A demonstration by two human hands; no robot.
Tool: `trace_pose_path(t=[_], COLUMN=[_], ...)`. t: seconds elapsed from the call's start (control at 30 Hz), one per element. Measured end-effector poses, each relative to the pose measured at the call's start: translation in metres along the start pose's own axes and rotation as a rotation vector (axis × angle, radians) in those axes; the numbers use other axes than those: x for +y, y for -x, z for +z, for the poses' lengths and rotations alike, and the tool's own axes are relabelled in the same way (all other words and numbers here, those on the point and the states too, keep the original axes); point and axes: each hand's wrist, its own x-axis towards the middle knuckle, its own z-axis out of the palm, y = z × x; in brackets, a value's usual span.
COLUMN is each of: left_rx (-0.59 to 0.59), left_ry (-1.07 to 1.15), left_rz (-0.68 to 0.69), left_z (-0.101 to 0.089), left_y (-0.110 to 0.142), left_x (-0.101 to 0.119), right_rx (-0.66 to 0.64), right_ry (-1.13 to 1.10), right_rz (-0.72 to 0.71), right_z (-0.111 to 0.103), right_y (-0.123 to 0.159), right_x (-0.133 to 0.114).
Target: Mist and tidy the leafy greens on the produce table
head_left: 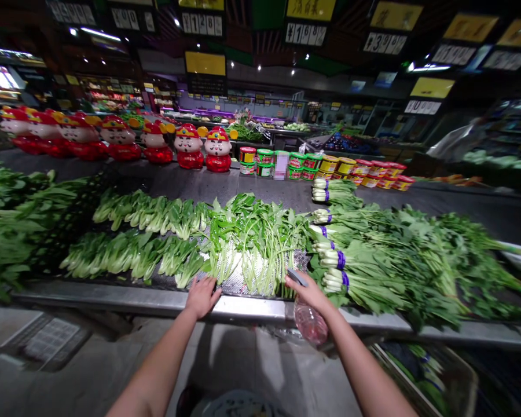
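The right hand (310, 291) grips a clear pinkish spray bottle (311, 322) at the shelf's right-of-centre near edge (252, 307), its long axis slanting near-right to its base, grey head pointing far-left. The left hand (202, 297), fingers loosely spread, touches that edge, left of the stemmed greens (260, 243).

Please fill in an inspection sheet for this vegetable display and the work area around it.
Surface: dark sloping display counter with a metal front rail; perforated metal shows among the greens.
Job's things: clear pinkish spray bottle; loose leafy stems; bok choy in two rows to their left; purple-banded bundles to their right.
Clutter: red figurines and stacked tubs along the back.
Hands: right hand grips the spray bottle; left hand is at the front rail, near the bok choy, fingers spread.
Cables: nothing seen.
Surroundings: price signs overhead; crate of greens below, right.
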Motion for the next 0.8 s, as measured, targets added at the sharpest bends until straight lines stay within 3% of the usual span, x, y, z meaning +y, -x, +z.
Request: trace_pose_path(t=[0.23,0.53,0.8], left_rx=[-0.018,-0.014,0.003], left_ry=[-0.006,-0.008,-0.003], left_rz=[-0.010,-0.001,0.001], left_z=[-0.003,-0.003,-0.002], left_y=[-0.001,-0.002,-0.002], left_x=[0.001,0.001,0.000], right_rx=[-0.043,-0.067,-0.084], right_ry=[0.102,0.035,0.012], right_rz=[0.071,0.026,0.060], right_z=[0.007,0.009,0.022], right_y=[0.022,0.029,0.036], right_x=[0.019,0.006,0.006])
